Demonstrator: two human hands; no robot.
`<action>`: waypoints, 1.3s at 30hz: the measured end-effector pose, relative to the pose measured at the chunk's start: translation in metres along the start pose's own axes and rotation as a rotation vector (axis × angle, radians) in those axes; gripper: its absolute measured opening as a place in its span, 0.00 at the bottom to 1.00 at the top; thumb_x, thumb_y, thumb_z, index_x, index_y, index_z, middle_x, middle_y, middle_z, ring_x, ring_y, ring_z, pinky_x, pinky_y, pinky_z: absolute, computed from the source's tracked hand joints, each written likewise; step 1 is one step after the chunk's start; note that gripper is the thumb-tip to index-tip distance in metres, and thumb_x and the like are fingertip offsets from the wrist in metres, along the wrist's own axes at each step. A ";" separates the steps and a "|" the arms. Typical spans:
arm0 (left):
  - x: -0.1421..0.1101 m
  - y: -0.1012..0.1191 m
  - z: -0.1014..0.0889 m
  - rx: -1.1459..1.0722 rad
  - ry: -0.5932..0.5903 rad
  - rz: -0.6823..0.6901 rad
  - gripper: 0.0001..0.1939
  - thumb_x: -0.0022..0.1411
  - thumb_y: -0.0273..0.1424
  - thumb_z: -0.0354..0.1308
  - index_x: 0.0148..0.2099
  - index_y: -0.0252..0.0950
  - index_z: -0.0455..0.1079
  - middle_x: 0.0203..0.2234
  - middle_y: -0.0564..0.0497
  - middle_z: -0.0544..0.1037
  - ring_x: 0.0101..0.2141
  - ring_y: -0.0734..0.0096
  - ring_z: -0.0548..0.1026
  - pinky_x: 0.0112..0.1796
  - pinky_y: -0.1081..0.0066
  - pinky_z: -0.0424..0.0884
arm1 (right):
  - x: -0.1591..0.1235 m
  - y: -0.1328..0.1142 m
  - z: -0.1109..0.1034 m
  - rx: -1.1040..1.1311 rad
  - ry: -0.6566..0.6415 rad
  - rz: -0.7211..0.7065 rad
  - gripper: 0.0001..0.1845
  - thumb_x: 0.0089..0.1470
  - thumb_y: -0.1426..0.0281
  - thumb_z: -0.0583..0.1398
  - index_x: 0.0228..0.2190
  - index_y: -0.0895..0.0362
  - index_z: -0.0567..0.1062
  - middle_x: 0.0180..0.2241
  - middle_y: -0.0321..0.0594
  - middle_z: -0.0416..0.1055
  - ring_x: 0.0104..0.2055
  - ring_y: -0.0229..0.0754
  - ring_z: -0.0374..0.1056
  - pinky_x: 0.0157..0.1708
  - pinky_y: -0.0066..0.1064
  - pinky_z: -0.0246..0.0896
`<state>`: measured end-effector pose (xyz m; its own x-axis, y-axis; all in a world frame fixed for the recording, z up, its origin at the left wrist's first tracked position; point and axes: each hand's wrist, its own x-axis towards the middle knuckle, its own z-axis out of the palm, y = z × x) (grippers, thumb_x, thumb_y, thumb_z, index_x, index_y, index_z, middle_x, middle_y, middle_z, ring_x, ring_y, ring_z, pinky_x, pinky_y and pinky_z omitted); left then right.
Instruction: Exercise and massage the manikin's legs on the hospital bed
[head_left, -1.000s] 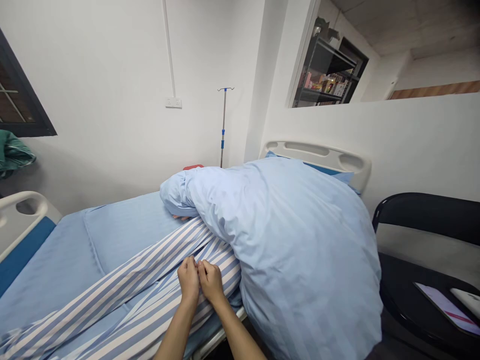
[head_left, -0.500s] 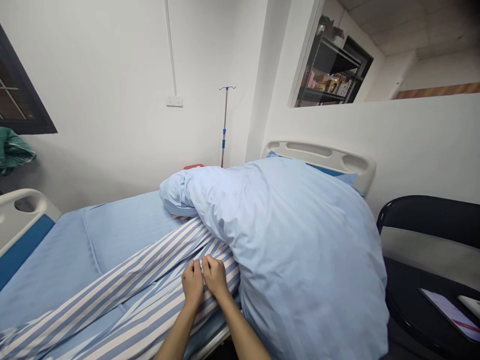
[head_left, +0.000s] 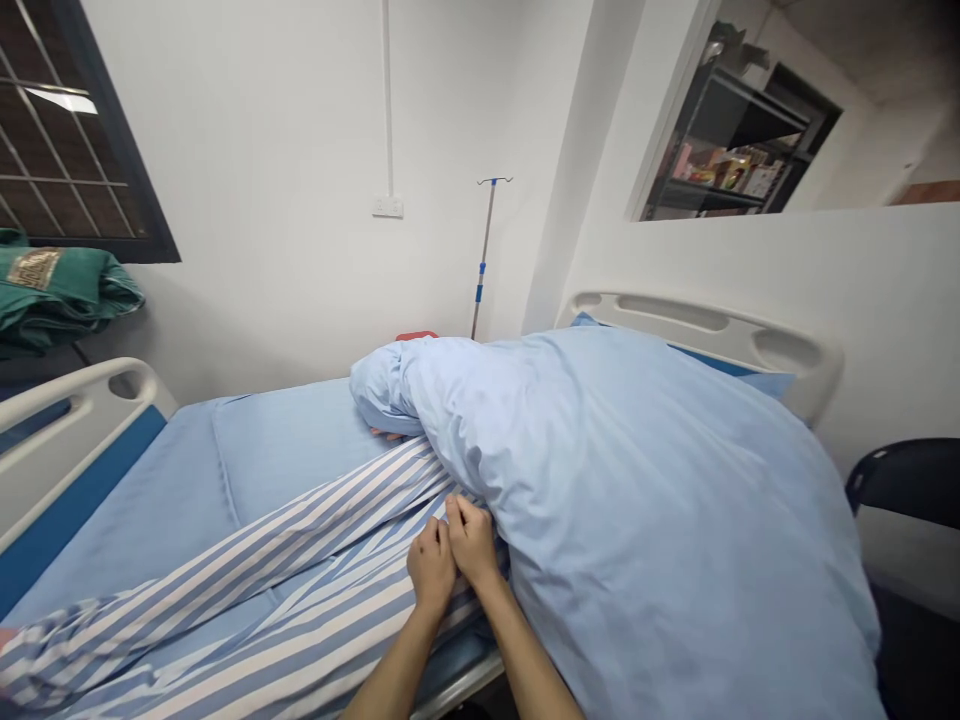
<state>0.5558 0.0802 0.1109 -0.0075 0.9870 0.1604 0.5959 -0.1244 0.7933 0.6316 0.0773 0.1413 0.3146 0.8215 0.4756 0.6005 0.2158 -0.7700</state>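
My left hand (head_left: pixel 433 565) and my right hand (head_left: pixel 472 540) are both closed, side by side and touching or nearly so. They rest over the striped trousers (head_left: pixel 322 600) of a person lying on the bed, close to the edge of a light blue quilt (head_left: pixel 645 520). The fingertips curl down out of sight, so whether cloth is caught in them cannot be seen. The quilt is bunched over the person's upper part. A few fingers of that person (head_left: pixel 386 433) show under its far edge.
The bed has a footboard (head_left: pixel 82 410) at left and a headboard (head_left: pixel 780 345) at right. An IV pole (head_left: pixel 484 245) stands behind it. A black chair (head_left: pixel 915 480) is at right. Green cloth (head_left: pixel 67 290) lies below the barred window (head_left: pixel 67 130).
The view has turned left, so the scene sits further right and more of the window and footboard shows. My fists stay closed together, now a little closer to the quilt's edge.
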 end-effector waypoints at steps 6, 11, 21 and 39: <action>-0.002 0.005 -0.001 0.033 -0.015 -0.030 0.15 0.62 0.33 0.40 0.28 0.39 0.64 0.25 0.47 0.75 0.30 0.67 0.70 0.31 0.69 0.55 | 0.004 0.029 0.005 -0.109 -0.010 0.041 0.22 0.56 0.58 0.45 0.17 0.56 0.60 0.15 0.36 0.60 0.19 0.35 0.54 0.22 0.29 0.45; -0.002 -0.001 -0.007 -0.012 -0.061 -0.010 0.16 0.62 0.33 0.39 0.27 0.39 0.64 0.24 0.48 0.74 0.29 0.69 0.69 0.31 0.70 0.55 | 0.002 0.035 0.007 -0.103 0.015 0.035 0.23 0.56 0.56 0.45 0.17 0.56 0.59 0.15 0.35 0.60 0.20 0.36 0.53 0.22 0.29 0.47; -0.030 -0.130 -0.163 0.078 0.016 -0.020 0.15 0.59 0.34 0.42 0.21 0.38 0.59 0.18 0.54 0.66 0.25 0.72 0.64 0.31 0.72 0.55 | 0.000 0.032 0.005 -0.110 0.016 0.056 0.23 0.53 0.54 0.46 0.15 0.55 0.57 0.14 0.33 0.55 0.20 0.36 0.53 0.22 0.28 0.49; -0.070 -0.269 -0.344 0.767 0.014 -0.214 0.19 0.56 0.25 0.41 0.40 0.43 0.70 0.46 0.49 0.74 0.41 0.60 0.70 0.44 0.66 0.61 | 0.001 0.037 0.007 -0.295 -0.055 0.073 0.25 0.51 0.51 0.44 0.15 0.54 0.61 0.15 0.40 0.62 0.20 0.41 0.55 0.22 0.30 0.48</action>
<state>0.1199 0.0102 0.0881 -0.1914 0.9796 0.0612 0.9669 0.1775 0.1833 0.6491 0.0900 0.1101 0.3292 0.8584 0.3934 0.7677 -0.0007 -0.6408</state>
